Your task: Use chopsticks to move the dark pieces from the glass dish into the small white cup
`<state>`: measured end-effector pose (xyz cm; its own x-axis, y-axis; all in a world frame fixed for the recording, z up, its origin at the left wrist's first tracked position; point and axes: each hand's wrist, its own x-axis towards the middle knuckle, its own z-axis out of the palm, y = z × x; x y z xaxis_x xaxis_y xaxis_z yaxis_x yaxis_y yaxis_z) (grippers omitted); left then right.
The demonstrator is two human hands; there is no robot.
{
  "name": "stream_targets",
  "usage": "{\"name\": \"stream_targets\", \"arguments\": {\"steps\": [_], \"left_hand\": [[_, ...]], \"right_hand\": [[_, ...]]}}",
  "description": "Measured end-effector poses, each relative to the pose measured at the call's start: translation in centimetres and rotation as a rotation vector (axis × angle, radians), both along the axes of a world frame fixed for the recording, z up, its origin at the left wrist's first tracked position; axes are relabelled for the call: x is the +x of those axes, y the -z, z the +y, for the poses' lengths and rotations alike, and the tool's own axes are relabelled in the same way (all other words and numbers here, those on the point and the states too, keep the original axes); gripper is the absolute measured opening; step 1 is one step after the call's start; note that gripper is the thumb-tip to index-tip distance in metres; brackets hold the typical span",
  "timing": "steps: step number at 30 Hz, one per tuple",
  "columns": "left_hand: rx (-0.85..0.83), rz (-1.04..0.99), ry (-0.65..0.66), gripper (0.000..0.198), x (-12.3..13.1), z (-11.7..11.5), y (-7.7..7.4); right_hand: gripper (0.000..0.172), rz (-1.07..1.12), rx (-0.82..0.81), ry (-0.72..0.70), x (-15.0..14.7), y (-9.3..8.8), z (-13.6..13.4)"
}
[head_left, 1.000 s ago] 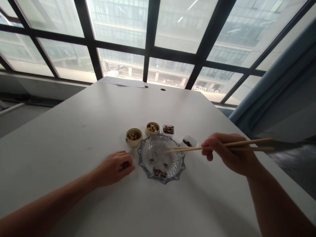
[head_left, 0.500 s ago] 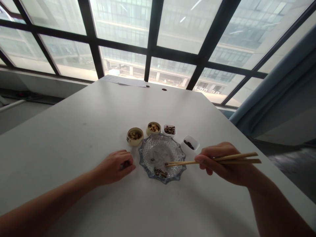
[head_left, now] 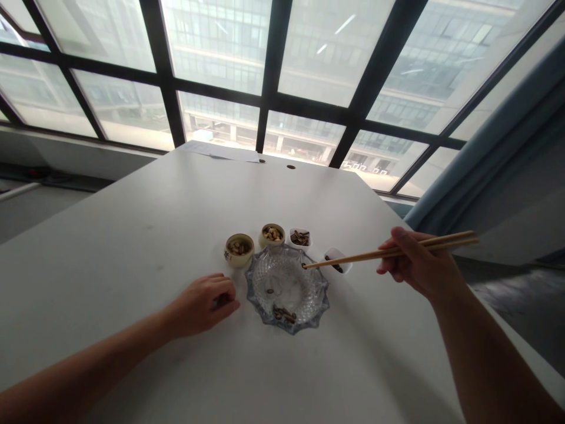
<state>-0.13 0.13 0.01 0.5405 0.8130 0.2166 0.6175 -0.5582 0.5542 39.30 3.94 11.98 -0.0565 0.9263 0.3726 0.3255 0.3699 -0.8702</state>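
My right hand (head_left: pixel 421 265) grips a pair of wooden chopsticks (head_left: pixel 362 257), raised to the right of a scalloped clear glass dish (head_left: pixel 253 294). Between the chopstick tips is a small dark seed (head_left: pixel 304 266), over the far right part of the dish. A cluster of dark striped seeds (head_left: pixel 285 315) lies at the dish's near side, and one single seed (head_left: pixel 270 291) lies left of its middle. My left hand (head_left: pixel 205 303) rests on the table left of the dish, its fingers curled with nothing visible in them.
Behind the dish stand two cream cups, a left cup (head_left: pixel 233 259) and a middle cup (head_left: pixel 265 240), holding pale brown pieces. Beside them are a white bowl (head_left: pixel 292 242) of brown pieces and another white bowl (head_left: pixel 346 268) with dark seeds, partly behind the chopsticks. Papers (head_left: pixel 229 154) lie at the table's far edge.
My right hand has risen and moved away to the right, carrying the chopsticks and the seed from the dish's middle toward its far right side. My left hand stays put.
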Motion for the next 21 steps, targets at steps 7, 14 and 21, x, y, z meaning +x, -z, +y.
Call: {"name": "stream_targets", "arguments": {"steps": [7, 14, 21], "left_hand": [[0.005, 0.005, 0.005, 0.022, 0.0, 0.0, 0.0], [0.01, -0.006, 0.002, 0.021, 0.1, 0.0, 0.0], [-0.004, -0.003, -0.009, 0.021, 0.0, -0.1, -0.1]], "right_hand": [[0.037, -0.151, 0.16, 0.259, 2.1, -1.8, -2.8], [0.05, -0.498, 0.189, 0.225, 1.1, -2.0, -3.2], [0.054, -0.596, 0.192, 0.238, -0.5, -1.7, -3.8]]}}
